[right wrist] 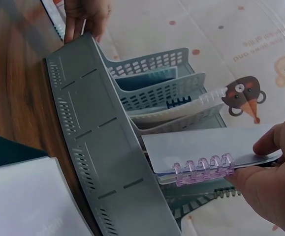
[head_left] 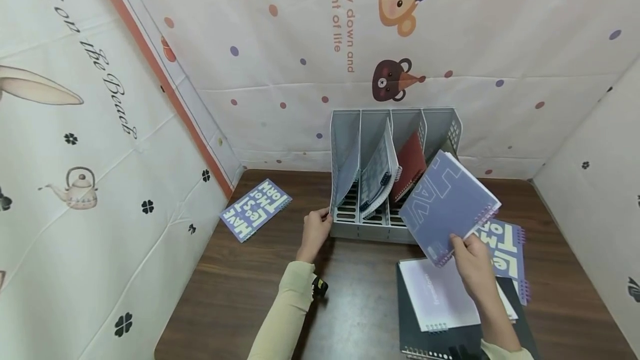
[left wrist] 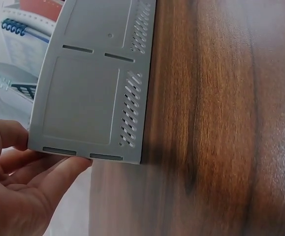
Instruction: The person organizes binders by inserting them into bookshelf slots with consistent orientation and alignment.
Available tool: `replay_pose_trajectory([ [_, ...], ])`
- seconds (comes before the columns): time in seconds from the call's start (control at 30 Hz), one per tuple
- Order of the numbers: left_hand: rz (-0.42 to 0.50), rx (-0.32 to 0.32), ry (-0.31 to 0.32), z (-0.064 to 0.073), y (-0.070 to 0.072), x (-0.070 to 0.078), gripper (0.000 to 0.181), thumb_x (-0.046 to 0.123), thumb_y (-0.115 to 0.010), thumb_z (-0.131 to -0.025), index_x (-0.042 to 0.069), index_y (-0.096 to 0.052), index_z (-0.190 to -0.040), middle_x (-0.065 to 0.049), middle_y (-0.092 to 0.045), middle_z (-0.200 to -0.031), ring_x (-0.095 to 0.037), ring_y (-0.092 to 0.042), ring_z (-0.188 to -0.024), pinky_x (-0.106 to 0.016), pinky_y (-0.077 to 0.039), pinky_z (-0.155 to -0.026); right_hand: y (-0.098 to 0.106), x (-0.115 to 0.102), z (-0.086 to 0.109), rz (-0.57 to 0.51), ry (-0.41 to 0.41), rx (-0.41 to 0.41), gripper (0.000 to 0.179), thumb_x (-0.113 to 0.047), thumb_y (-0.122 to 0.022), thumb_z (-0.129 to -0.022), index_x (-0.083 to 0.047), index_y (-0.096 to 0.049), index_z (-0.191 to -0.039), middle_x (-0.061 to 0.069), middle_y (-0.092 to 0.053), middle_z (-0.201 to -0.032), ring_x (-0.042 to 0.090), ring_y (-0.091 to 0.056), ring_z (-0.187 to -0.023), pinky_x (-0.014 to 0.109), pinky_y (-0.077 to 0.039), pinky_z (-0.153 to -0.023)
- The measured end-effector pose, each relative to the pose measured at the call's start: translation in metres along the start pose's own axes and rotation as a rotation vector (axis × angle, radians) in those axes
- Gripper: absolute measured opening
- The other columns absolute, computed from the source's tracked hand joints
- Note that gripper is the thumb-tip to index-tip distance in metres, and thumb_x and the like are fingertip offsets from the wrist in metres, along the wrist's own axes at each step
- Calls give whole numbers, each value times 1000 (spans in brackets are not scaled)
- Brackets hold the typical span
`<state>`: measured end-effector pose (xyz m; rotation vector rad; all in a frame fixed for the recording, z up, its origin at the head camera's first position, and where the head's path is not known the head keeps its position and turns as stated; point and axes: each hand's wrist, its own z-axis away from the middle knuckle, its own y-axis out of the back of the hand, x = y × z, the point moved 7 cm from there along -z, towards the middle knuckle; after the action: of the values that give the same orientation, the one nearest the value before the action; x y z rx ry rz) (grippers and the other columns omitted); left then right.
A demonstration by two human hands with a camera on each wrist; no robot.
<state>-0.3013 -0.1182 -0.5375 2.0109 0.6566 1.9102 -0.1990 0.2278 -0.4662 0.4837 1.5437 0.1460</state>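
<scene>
A grey desktop file organizer (head_left: 370, 232) with four upright slots stands at the back of the table. My left hand (head_left: 316, 232) grips its front left corner, thumb and fingers round the edge in the left wrist view. Between thumb and fingers, my right hand (head_left: 472, 268) pinches a blue-purple notebook (head_left: 442, 204) with a clear purple coil, tilted over the organizer's right front. In the slots lean a pale blue-grey notebook (head_left: 347, 176), gridded notebooks (head_left: 375, 174) with dark coils and a red notebook (head_left: 411, 165). The held notebook partly hides the rightmost slot.
Left of the organizer lies a small lettered notebook (head_left: 256, 209). At the right front, a white coil notebook (head_left: 440, 299) rests on a large dark notebook (head_left: 407, 321), beside a purple notebook with yellow lettering (head_left: 507, 249). Printed cloth (head_left: 280, 71) hangs behind and at both sides.
</scene>
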Motion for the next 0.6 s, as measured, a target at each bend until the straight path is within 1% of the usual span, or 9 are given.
replay_pose_trajectory([
  [0.17, 6, 0, 13, 0, -2, 2, 31, 6, -59, -101, -2, -68, -129, -11, -74, -86, -10, -44, -45, -24, -35, -44, -7, -4, -8, -22, 0, 43, 40, -13, -40, -107, 15, -58, -129, 35, -63, -122, -9, -59, -81, 15, -51, -67],
  [0.27, 12, 9, 22, -1, -3, 3, 30, 6, -59, -100, -2, -69, -127, -9, -72, -78, -9, -43, -43, -24, -37, -42, -10, -6, -15, -30, -14, 79, 39, -15, -42, -107, 13, -62, -123, 34, -65, -120, -9, -57, -81, 13, -49, -68],
  [0.33, 18, 18, 27, -1, -3, 3, 30, 5, -60, -99, -3, -70, -126, -11, -72, -78, -10, -45, -43, -25, -39, -43, -13, -8, -20, -47, -34, 98, 39, -16, -42, -106, 13, -62, -124, 33, -64, -121, -11, -56, -82, 11, -47, -69],
  [0.4, 24, 36, 28, -1, -2, 3, 29, 5, -61, -98, -4, -71, -124, -14, -74, -85, -12, -51, -48, -27, -45, -48, -18, -10, -25, -93, -54, 91, 40, -17, -41, -107, 13, -59, -127, 32, -63, -124, -11, -56, -84, 10, -47, -72],
  [0.47, 17, 59, 25, 0, 0, 3, 27, 4, -62, -98, -4, -72, -122, -16, -76, -95, -14, -59, -59, -30, -51, -56, -23, -12, -29, -140, -75, 87, 42, -17, -39, -107, 13, -56, -131, 31, -61, -127, -10, -56, -85, 9, -47, -74],
  [0.57, 3, 81, 26, 1, 3, 3, 25, 5, -64, -97, -4, -73, -118, -17, -76, -105, -19, -67, -79, -35, -55, -71, -33, -14, -37, -224, -87, 69, 43, -17, -37, -108, 12, -52, -137, 29, -59, -132, -6, -58, -90, 10, -48, -78],
  [0.6, 4, 77, 30, 2, 3, 2, 25, 5, -64, -97, -4, -73, -118, -17, -76, -106, -21, -68, -82, -37, -55, -71, -35, -15, -40, -237, -85, 70, 44, -17, -37, -108, 11, -52, -138, 28, -58, -132, -4, -58, -91, 10, -48, -78],
])
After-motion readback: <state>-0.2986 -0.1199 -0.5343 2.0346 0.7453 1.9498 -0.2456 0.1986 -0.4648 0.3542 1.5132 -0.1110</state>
